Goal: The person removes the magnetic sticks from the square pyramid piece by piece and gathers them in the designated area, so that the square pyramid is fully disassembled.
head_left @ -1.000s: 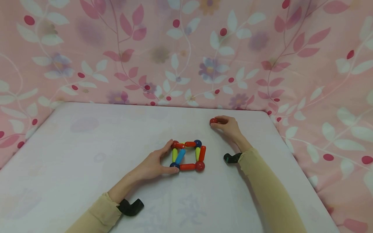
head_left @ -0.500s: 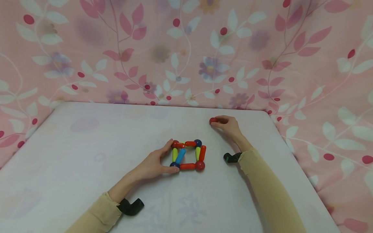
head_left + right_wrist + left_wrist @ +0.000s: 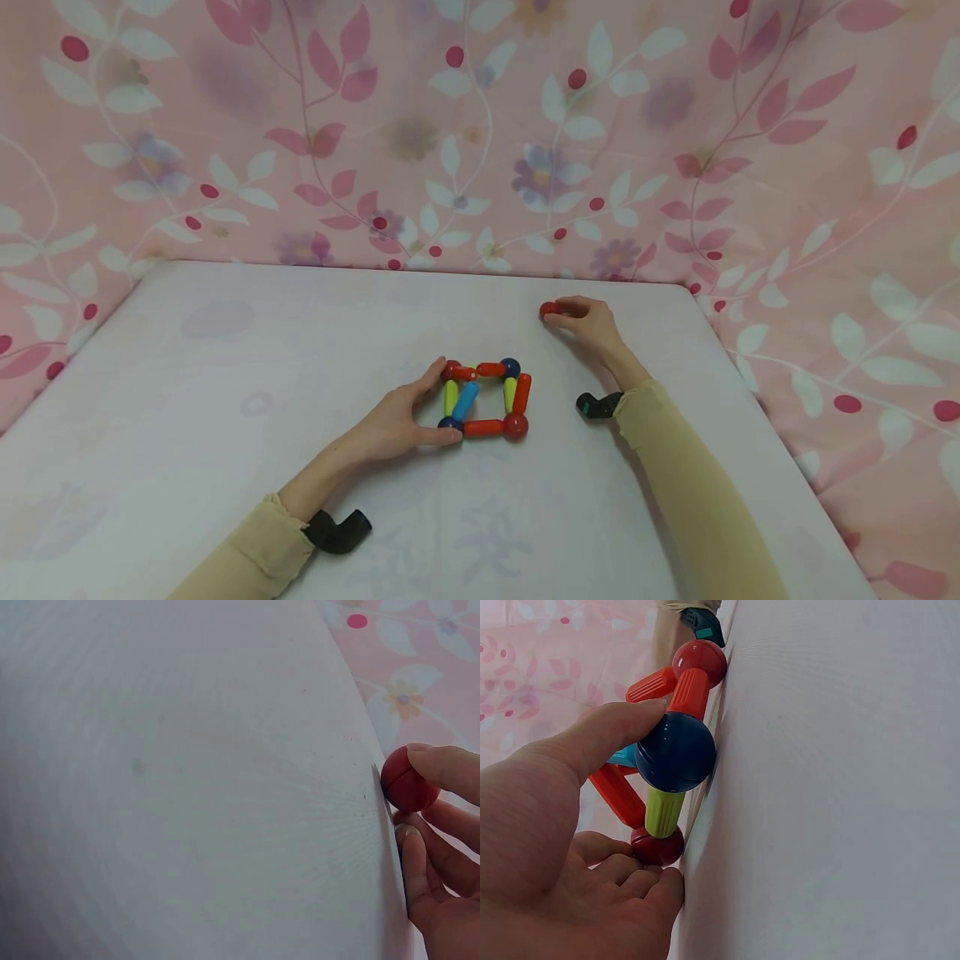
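A frame of magnetic rods and balls [image 3: 483, 428] lies on the white table, made of red, yellow-green and blue rods with red and dark blue balls at its corners. My left hand [image 3: 390, 423] holds its left side, the thumb on the near dark blue ball [image 3: 676, 752] and the fingers at the far red ball [image 3: 658, 847]. Farther back and to the right, my right hand [image 3: 588, 327] pinches a loose red ball [image 3: 409, 780] between thumb and fingers, close to the table surface. In the right wrist view a dark seam line runs round this ball.
The white table [image 3: 225, 375] has a faint printed pattern and ends at a far edge against a pink floral curtain [image 3: 420, 142]. Black wrist devices are strapped at both sleeves, the left one [image 3: 339, 532] and the right one [image 3: 597, 406].
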A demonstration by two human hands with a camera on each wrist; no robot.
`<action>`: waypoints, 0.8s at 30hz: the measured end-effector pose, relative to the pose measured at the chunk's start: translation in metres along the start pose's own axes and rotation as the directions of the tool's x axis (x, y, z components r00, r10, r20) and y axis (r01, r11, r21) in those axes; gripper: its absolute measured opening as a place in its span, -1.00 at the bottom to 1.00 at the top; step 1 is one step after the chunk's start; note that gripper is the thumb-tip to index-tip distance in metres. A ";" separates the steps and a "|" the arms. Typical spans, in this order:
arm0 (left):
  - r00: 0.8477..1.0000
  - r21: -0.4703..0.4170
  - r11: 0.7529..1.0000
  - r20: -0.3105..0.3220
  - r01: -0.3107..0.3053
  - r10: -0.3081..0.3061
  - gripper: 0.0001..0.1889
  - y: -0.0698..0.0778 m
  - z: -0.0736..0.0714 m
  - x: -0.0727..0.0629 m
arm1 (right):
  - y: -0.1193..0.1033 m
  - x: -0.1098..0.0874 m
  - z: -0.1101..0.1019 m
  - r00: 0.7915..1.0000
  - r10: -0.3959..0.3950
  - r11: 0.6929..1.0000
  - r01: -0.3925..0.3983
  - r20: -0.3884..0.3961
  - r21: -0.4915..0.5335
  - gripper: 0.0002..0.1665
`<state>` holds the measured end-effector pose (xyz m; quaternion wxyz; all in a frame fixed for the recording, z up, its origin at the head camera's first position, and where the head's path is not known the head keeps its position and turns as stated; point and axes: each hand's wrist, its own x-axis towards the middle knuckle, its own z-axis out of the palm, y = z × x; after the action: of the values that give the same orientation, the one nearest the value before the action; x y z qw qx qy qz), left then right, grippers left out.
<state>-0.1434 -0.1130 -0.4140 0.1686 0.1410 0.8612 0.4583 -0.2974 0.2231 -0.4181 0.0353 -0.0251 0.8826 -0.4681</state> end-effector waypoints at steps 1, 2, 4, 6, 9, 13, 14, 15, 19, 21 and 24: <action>1.000 0.002 1.000 0.000 -0.002 0.002 0.11 0.000 0.000 0.000 | 0.000 0.000 0.000 1.000 -0.001 1.000 0.001 -0.001 0.001 -0.36; 1.000 0.003 1.000 0.002 -0.005 0.005 0.11 0.000 0.000 0.000 | 0.000 0.000 0.000 1.000 -0.003 1.000 0.003 -0.002 0.003 -0.36; 1.000 0.005 1.000 0.003 -0.010 0.010 0.11 0.000 0.000 0.000 | 0.001 0.001 0.000 1.000 -0.002 1.000 0.002 -0.006 0.007 -0.37; 1.000 0.005 1.000 0.004 -0.011 0.011 0.11 0.000 0.000 0.001 | 0.002 0.002 0.001 1.000 -0.001 1.000 0.001 -0.009 0.009 -0.37; 1.000 0.002 1.000 0.005 -0.008 0.008 0.11 0.000 0.000 0.001 | 0.002 0.003 0.001 1.000 -0.003 1.000 0.003 -0.016 0.014 -0.37; 1.000 -0.002 1.000 0.005 -0.007 0.007 0.11 0.000 -0.001 0.000 | 0.003 0.002 0.001 1.000 0.003 1.000 -0.002 -0.018 0.019 -0.35; 1.000 -0.001 1.000 0.005 -0.008 0.008 0.11 0.000 -0.001 0.000 | 0.003 0.002 0.002 1.000 0.006 1.000 -0.005 -0.018 0.021 -0.35; 1.000 -0.002 1.000 0.005 -0.009 0.009 0.11 0.000 -0.001 0.000 | 0.003 0.002 0.002 1.000 0.010 1.000 -0.009 -0.018 0.023 -0.35; 1.000 -0.003 1.000 0.005 -0.010 0.010 0.12 0.000 -0.001 0.000 | 0.003 0.002 0.002 1.000 0.015 0.999 -0.014 -0.020 0.037 -0.35; 1.000 -0.007 1.000 0.005 -0.006 0.006 0.12 0.001 -0.001 -0.001 | 0.003 0.001 0.001 1.000 0.015 0.999 -0.015 -0.015 0.046 -0.34; 1.000 -0.009 1.000 0.005 -0.001 0.001 0.12 0.001 0.000 -0.001 | 0.003 0.000 0.001 1.000 0.024 0.997 -0.023 -0.001 0.077 -0.30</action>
<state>-0.1428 -0.1132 -0.4132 0.1713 0.1420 0.8585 0.4620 -0.2974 0.2244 -0.4211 0.0408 -0.0129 0.8642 -0.5013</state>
